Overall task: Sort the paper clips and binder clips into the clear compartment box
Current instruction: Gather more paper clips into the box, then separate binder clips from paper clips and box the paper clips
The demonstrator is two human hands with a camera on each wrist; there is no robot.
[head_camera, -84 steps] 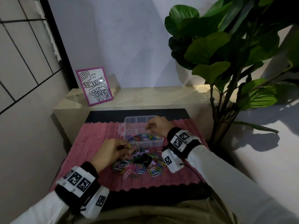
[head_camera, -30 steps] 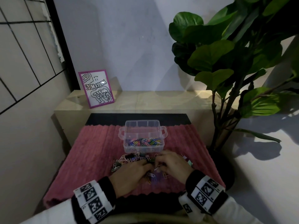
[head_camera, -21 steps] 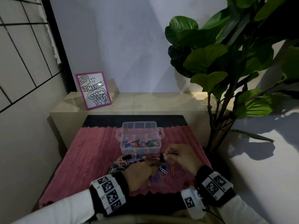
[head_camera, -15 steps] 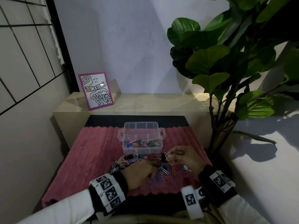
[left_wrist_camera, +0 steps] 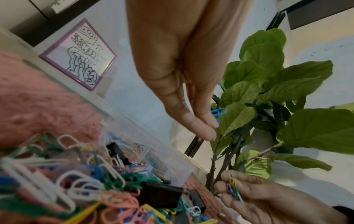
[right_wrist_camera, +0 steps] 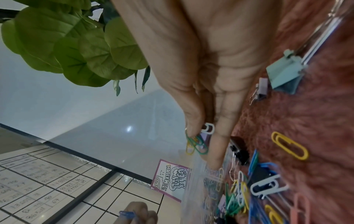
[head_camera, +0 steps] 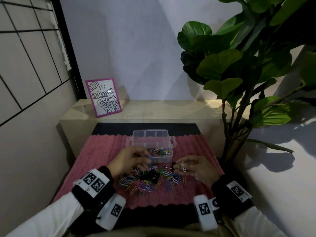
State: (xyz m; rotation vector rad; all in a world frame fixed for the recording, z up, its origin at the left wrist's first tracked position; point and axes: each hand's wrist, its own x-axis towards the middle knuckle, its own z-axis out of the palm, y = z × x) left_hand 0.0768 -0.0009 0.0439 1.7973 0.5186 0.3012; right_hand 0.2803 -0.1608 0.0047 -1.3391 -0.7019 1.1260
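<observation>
Hands both lifted off the heap since half a second ago, when the left hand [head_camera: 129,159] lay flat among the clips. It now pinches a blue paper clip [left_wrist_camera: 218,112] between thumb and fingertips, raised beside the near wall of the clear compartment box [head_camera: 152,134]. Right hand [head_camera: 196,166] pinches a small bunch of paper clips [right_wrist_camera: 195,144] (green, yellow, one white), held just off the box's near right corner. Box sits on the pink mat [head_camera: 102,151]; its near compartment already holds coloured paper clips, far compartments look empty. Loose pile of paper clips and black binder clips [head_camera: 148,176] lies between the hands. Reading: another drop into the near compartment is due, and binder clips remain largely unsorted.
</observation>
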